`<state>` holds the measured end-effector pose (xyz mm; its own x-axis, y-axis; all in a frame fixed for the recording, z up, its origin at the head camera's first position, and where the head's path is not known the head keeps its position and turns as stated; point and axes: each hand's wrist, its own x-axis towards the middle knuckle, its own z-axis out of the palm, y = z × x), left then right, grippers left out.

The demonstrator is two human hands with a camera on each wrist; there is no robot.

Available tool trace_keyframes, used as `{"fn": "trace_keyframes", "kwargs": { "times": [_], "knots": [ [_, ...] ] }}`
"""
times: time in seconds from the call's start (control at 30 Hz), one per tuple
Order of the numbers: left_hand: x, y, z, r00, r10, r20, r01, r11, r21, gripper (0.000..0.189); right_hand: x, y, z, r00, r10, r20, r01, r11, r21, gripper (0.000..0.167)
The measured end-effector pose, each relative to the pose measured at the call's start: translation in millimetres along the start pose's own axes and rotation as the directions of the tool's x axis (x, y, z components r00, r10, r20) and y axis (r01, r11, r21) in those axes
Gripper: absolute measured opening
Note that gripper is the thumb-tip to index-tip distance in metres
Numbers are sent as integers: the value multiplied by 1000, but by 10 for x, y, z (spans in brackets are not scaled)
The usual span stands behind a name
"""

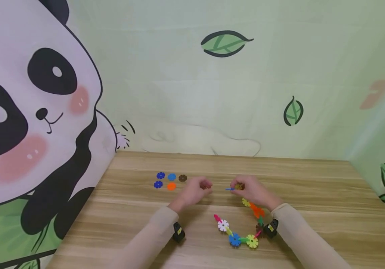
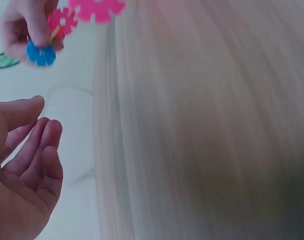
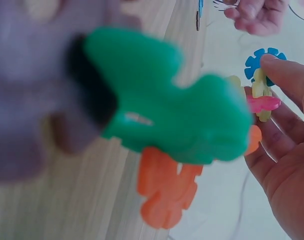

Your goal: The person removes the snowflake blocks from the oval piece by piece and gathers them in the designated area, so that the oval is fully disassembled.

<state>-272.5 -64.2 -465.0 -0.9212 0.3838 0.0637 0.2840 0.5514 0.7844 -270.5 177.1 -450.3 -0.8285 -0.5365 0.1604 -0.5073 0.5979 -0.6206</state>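
Observation:
My right hand [image 1: 251, 189] pinches a blue snowflake disc [image 3: 252, 65] between thumb and fingers, at the upper end of a linked chain of discs. A yellow disc [image 3: 260, 85] and a pink disc [image 3: 263, 103] join on right beside it. From that hand the chain curves down past the right wrist, through an orange disc [image 1: 258, 211], a yellow one [image 1: 252, 241] and a blue one [image 1: 235, 240], to a white disc [image 1: 223, 225] and a pink end piece [image 1: 217, 217]. Left of it, my left hand [image 1: 196, 191] hovers with fingers loosely bent and nothing between them.
Several loose discs lie left of my left hand: two dark blue [image 1: 160, 175], one light blue [image 1: 171, 177], one brown [image 1: 182, 178] and one orange [image 1: 171, 186]. The wooden table [image 1: 128, 224] meets a wall [image 1: 179, 93] printed with leaves and a panda.

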Motion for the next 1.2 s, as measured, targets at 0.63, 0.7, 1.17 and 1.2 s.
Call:
{"fn": "trace_keyframes", "kwargs": {
  "times": [0.63, 0.7, 1.17, 1.2],
  "knots": [
    [93, 185, 334, 997, 70, -38, -74, 991, -109, 4, 34, -6, 22, 999, -43, 13, 43, 999, 3, 7],
    [93, 194, 340, 996, 77, -45, -81, 991, -102, 4, 37, -18, 20, 999, -46, 11, 46, 999, 9, 7],
    [78, 179, 377, 977, 157, -144, -167, 984, -59, 7, 4, 25, 15, 1000, -23, 9, 22, 999, 32, 14],
    [76, 175, 377, 976, 158, -149, -168, 984, -58, 7, -3, 26, 11, 1000, -15, 12, 14, 999, 33, 16]
  ]
}}
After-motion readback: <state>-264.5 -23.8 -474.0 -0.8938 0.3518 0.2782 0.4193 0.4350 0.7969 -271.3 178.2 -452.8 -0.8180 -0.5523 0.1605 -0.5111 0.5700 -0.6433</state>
